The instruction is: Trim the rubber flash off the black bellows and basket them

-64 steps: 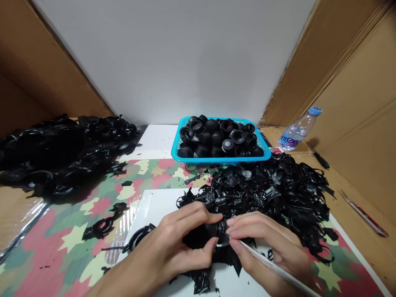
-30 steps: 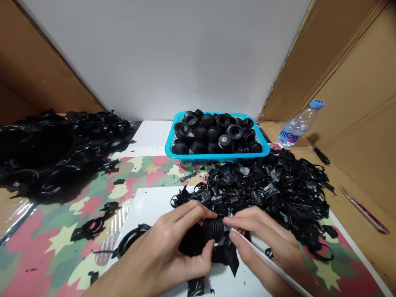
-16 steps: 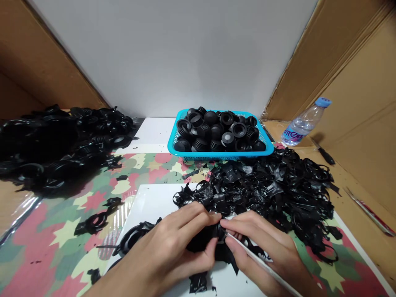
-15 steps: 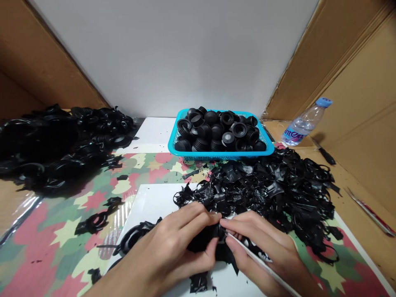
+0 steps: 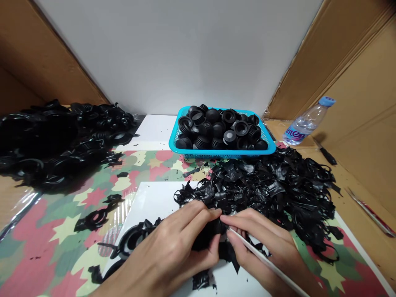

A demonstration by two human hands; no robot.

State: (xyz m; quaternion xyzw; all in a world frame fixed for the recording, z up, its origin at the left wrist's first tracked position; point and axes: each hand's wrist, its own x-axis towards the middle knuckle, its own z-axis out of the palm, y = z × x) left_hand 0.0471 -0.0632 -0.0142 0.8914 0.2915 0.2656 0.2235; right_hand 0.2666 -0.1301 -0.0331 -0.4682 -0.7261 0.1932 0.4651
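My left hand (image 5: pixel 182 239) pinches a black rubber part (image 5: pixel 206 233) between thumb and fingers, low in the middle over a white sheet (image 5: pixel 157 198). Close beside it on the right, my right hand (image 5: pixel 266 247) is closed around a thin white-handled tool (image 5: pixel 266 260). The tool's tip lies near the black part, partly hidden by the fingers. The fingertips of both hands nearly touch. Behind and to the right of the hands spreads a heap of black rubber scraps (image 5: pixel 272 189). Black ringed parts (image 5: pixel 133 239) lie left of my left wrist.
A blue basket (image 5: pixel 222 152) full of black ribbed caps stands at the back. A large pile of black parts (image 5: pixel 62 144) is at the left. On the right are a water bottle (image 5: pixel 305 123), a black-handled tool (image 5: pixel 328 156) and a red-and-silver tool (image 5: pixel 371 212).
The hands remain close together with slight finger movement. My right hand and the white tool have tilted a little, and the view has shifted slightly.
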